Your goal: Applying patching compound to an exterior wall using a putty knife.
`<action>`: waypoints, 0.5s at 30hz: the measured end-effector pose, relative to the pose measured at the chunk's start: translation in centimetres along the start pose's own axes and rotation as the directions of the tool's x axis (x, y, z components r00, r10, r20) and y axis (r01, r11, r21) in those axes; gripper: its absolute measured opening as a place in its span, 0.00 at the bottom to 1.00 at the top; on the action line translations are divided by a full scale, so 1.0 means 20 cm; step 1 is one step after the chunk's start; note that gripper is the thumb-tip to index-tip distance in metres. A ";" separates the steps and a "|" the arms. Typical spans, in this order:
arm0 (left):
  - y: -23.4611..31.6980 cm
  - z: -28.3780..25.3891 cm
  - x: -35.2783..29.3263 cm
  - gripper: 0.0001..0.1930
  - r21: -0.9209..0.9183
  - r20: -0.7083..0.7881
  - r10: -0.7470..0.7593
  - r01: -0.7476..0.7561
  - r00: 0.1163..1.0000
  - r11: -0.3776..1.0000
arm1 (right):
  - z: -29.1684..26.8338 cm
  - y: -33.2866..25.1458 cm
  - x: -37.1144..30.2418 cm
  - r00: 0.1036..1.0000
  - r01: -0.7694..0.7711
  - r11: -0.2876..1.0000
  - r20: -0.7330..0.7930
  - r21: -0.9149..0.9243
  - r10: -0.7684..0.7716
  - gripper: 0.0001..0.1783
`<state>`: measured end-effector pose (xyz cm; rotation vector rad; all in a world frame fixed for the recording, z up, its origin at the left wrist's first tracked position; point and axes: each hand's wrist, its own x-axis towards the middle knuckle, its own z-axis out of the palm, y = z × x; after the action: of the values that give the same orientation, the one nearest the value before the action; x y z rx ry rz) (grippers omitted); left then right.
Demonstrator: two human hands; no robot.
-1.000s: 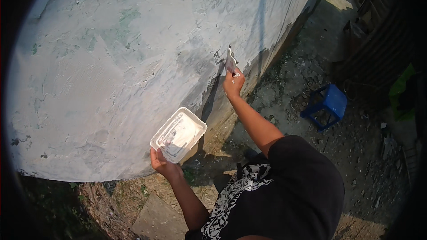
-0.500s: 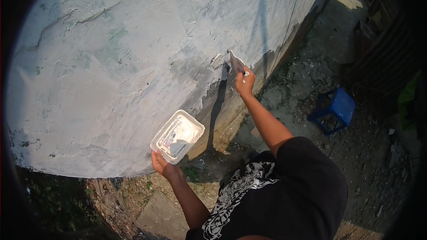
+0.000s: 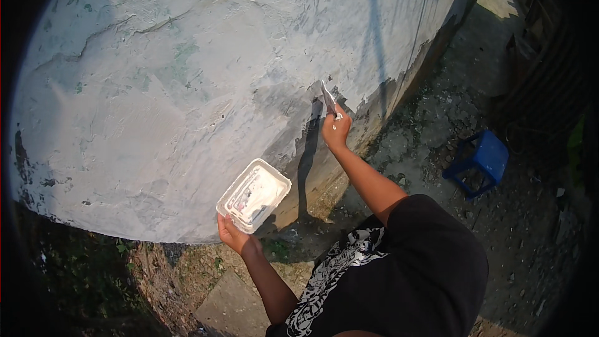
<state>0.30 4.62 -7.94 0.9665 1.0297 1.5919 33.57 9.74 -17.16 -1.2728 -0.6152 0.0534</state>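
Note:
My left hand (image 3: 233, 235) grips the lower corner of a shallow white plastic tub (image 3: 286, 179), thumb over its rim. Creamy white putty (image 3: 259, 192) coats the tub's inside. My right hand (image 3: 336, 132) is closed around a putty knife (image 3: 328, 97), its handle hidden by the fingers. The blade, edged with white, is at the wall (image 3: 181, 112) over a dark grey patch. Spots of white putty stick to my right fingers. A long shadow of the arm and tool falls down the wall's lower part.
The wall is rough, with a long crack (image 3: 187, 12) and faint green stains. A blue plastic stool (image 3: 490, 156) stands on the rough ground (image 3: 412, 150) to the right. Corrugated sheeting (image 3: 549, 81) stands beyond it. A flat slab (image 3: 232, 302) lies at the lower left.
My right hand and the putty knife have moved slightly down and left along the wall. A white putty ridge left of the blade no longer shows. The tub is still in my left hand.

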 end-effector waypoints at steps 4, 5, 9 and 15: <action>0.04 -0.03 -0.04 0.19 0.019 -0.009 0.016 -0.015 1.000 1.000 | 0.17 0.01 0.01 0.993 0.100 0.992 -0.059 -0.081 -0.105 0.29; 0.04 -0.03 -0.04 0.19 0.023 -0.009 0.013 -0.013 1.000 1.000 | 0.23 0.01 -0.05 0.994 0.097 0.994 -0.038 -0.058 -0.099 0.28; 0.01 -0.08 -0.02 0.22 0.056 0.012 0.011 -0.012 1.000 0.998 | 0.19 0.05 -0.29 0.959 0.218 0.973 0.199 -0.072 -0.200 0.27; 0.02 -0.02 -0.04 0.18 0.018 0.000 0.015 -0.015 1.000 1.000 | -0.04 0.11 -0.01 0.993 -0.121 0.988 -0.020 -0.092 0.120 0.25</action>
<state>-0.09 3.78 -7.69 0.9888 1.0404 1.5977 34.37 9.61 -19.31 -1.3986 -0.5329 0.1167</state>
